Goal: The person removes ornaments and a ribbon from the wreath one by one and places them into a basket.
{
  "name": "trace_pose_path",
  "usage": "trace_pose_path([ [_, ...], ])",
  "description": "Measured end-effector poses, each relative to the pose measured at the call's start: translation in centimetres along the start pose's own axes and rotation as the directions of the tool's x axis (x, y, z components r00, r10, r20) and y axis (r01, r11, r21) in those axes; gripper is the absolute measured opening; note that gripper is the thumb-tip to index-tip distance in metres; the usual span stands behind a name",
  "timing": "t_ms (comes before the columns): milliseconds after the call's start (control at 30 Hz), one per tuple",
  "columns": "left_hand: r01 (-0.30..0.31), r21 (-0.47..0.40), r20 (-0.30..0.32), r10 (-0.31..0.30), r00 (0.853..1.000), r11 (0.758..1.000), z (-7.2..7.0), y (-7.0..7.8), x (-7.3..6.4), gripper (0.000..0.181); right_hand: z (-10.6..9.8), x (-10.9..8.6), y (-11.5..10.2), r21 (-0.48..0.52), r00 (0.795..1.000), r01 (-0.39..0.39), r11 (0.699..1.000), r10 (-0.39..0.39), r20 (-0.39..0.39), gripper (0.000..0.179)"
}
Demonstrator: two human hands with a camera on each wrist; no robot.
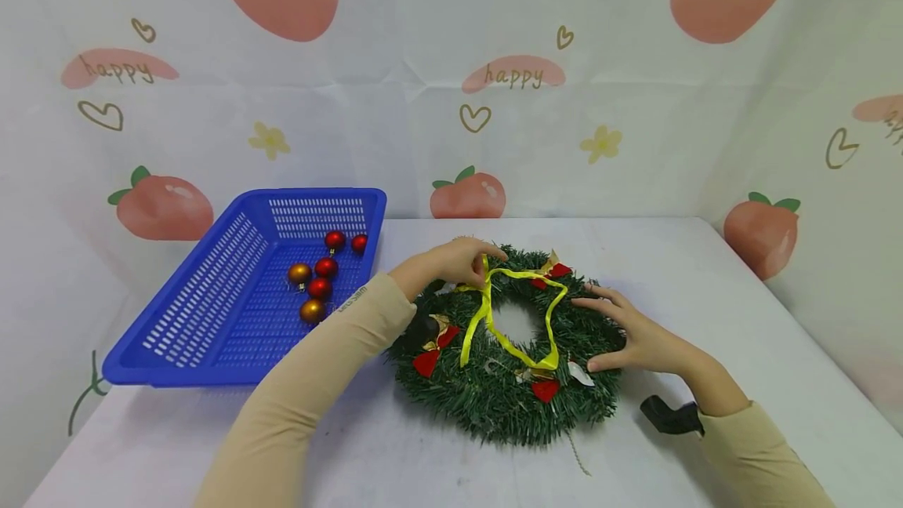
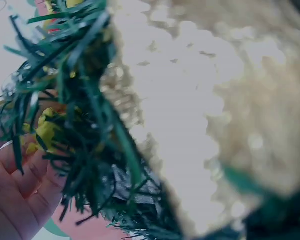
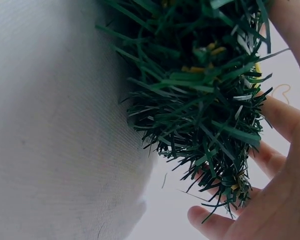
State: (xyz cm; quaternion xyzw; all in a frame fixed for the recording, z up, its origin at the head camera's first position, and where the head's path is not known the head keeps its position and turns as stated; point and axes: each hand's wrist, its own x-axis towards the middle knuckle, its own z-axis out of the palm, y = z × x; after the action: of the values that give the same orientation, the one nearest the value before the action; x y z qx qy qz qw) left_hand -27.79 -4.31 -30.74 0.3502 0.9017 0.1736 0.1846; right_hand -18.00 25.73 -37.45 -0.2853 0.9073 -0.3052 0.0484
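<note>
A green tinsel wreath with red and gold bows lies on the white table, and a yellow ribbon loops across its centre. At the wreath's upper left, my left hand pinches the ribbon between thumb and fingers. The left wrist view shows bunched yellow ribbon at those fingertips, partly hidden by green strands. My right hand is at the wreath's right side, fingers spread and gently bent, thumb lower down. In the right wrist view its fingers reach partly behind the green strands.
To the left stands a blue plastic basket holding several red and gold ball ornaments. A black strap-like piece is by my right wrist. A printed cloth hangs behind the table.
</note>
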Motion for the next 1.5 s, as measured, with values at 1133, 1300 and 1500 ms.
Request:
trace_pose_path([
  [1133,-0.104,-0.135,-0.236,0.070,0.969,0.985,-2.2,0.9,-3.6,0.017,0.0,0.0,0.1,0.005,1.000,0.008,1.000,-0.008,0.001,0.081],
  [1300,-0.128,-0.129,-0.287,0.087,0.954,0.983,-2.5,1.2,-4.5,0.016,0.0,-0.1,0.1,0.000,1.000,0.002,1.000,-0.002,0.001,0.081],
  [1500,-0.143,-0.164,-0.317,0.085,0.944,0.976,-2.7,1.6,-5.3,0.016,0.1,0.0,0.2,0.001,1.000,0.005,1.000,-0.005,-0.001,0.081],
])
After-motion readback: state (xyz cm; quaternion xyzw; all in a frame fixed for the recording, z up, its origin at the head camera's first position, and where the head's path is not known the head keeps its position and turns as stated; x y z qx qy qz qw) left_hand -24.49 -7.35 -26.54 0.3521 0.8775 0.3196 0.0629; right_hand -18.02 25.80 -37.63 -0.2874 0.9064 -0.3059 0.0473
